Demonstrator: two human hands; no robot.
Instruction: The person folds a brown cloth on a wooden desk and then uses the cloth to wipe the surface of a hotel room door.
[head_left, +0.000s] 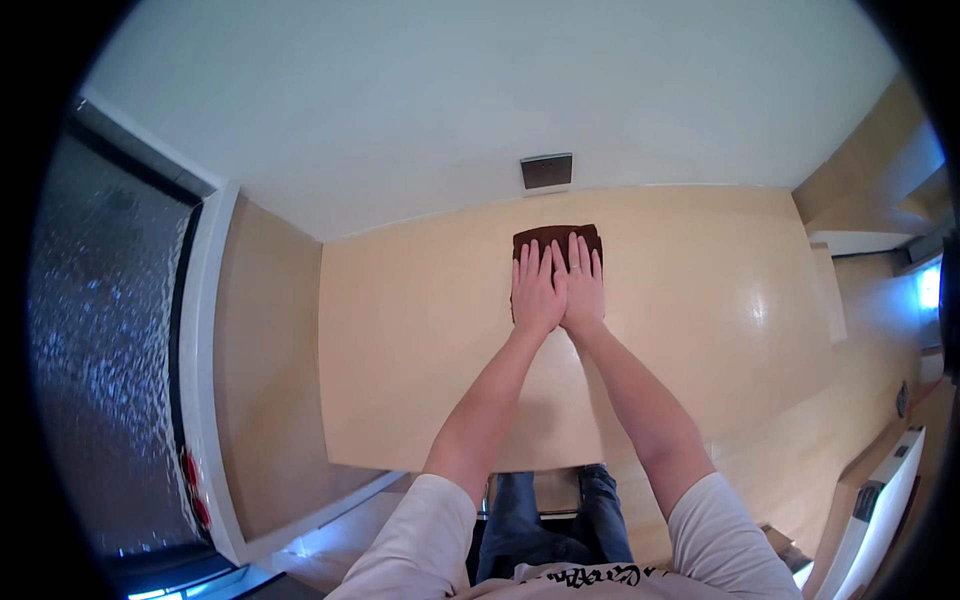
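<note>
A folded dark brown cloth (559, 232) lies on the light wood-toned desk top (420, 322), towards its back edge. My left hand (537, 292) rests flat on the cloth, palm down, with its fingers spread. Beside it my right hand (583, 289) also presses flat on the cloth, a ring on one finger. The two hands touch along the thumbs. Both hands hide most of the cloth, whose back edge and corners show past the fingertips.
A dark wall socket plate (547, 172) is on the pale wall just behind the desk. At the left stand a wood side panel (262, 360) and a textured glass panel (112, 322) in a frame. A white, long object (874, 517) stands at the lower right.
</note>
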